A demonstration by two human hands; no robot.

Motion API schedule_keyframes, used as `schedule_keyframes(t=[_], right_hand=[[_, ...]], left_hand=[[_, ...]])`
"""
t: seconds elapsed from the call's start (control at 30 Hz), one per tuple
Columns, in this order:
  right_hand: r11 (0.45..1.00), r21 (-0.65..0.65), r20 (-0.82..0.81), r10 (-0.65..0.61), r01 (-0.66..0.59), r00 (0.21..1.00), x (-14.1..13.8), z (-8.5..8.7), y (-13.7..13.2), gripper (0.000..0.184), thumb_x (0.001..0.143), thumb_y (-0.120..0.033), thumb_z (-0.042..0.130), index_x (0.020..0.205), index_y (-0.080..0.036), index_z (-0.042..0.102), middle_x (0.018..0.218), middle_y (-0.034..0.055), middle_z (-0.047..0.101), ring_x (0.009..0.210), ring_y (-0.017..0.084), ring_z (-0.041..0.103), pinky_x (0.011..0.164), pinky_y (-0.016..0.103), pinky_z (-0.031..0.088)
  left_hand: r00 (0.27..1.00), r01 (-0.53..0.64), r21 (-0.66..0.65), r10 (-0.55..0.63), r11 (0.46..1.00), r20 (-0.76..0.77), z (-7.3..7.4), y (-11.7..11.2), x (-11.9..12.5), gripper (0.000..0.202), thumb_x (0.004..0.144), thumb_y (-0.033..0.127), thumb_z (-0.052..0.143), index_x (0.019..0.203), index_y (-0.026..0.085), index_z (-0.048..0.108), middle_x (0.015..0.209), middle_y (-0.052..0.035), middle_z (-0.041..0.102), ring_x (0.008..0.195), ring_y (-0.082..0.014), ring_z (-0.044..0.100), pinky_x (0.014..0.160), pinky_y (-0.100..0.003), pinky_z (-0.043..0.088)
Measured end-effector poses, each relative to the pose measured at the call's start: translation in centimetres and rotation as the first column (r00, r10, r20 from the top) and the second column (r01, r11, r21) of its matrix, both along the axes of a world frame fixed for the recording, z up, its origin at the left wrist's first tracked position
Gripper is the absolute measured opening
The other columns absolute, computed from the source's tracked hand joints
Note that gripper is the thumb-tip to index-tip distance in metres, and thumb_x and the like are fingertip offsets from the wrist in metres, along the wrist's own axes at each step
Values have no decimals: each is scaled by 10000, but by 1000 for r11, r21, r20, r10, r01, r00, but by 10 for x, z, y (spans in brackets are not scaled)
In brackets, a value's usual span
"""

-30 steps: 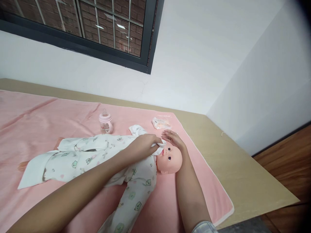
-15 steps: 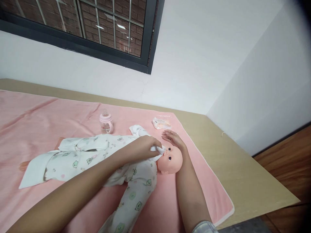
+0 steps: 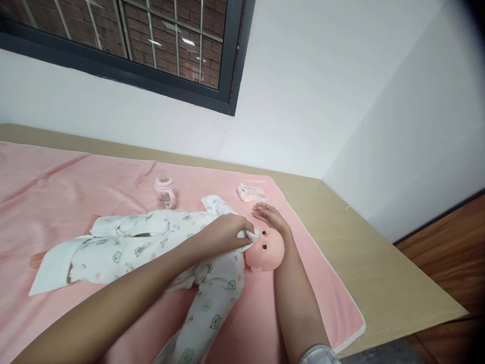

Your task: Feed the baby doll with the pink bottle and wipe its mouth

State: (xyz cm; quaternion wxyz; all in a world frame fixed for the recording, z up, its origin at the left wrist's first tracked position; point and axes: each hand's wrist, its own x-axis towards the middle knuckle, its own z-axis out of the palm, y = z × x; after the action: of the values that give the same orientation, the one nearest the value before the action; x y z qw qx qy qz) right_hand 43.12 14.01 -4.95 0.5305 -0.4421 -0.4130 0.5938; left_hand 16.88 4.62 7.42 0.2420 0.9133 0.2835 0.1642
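A baby doll in white patterned clothes lies on its back, its head toward the right. My left hand reaches across its chest and pinches a white tissue against the doll's face around the mouth and nose. The tissue and hand hide the lower face. Around the top of the doll's head curves my right arm, with my right hand just beyond the head, fingers stretched out and holding nothing.
A pink blanket covers much of the wooden surface. Behind the doll stand a pink baby bottle and, farther right, a small soft packet. A wall with a barred window rises at the back.
My left hand has shifted slightly along the doll's face, bringing the tissue from the mouth toward the nose. My right hand and the doll look almost unmoved.
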Motion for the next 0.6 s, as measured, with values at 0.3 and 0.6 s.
schedule_keyframes(t=[0.3, 0.6], right_hand=[[1000, 3, 6, 2, -2, 1000, 0, -1, 1, 230, 723, -226, 760, 918, -182, 646, 950, 62, 726, 865, 167, 702, 961, 361, 538], [1000, 1, -1, -7, 7, 1000, 0, -2, 1, 253, 715, -229, 760, 931, -172, 641, 946, 65, 728, 860, 168, 706, 952, 347, 542]], left_hand=[[1000, -15, -16, 15, 1000, 11, -3, 5, -2, 201, 791, 211, 528, 868, 222, 713, 868, -5, 704, 780, -187, 626, 674, -251, 402], [999, -40, 7, 40, 999, 16, -3, 7, -4, 175, 813, 246, 534, 861, 219, 701, 865, 10, 709, 763, -178, 620, 649, -256, 386]])
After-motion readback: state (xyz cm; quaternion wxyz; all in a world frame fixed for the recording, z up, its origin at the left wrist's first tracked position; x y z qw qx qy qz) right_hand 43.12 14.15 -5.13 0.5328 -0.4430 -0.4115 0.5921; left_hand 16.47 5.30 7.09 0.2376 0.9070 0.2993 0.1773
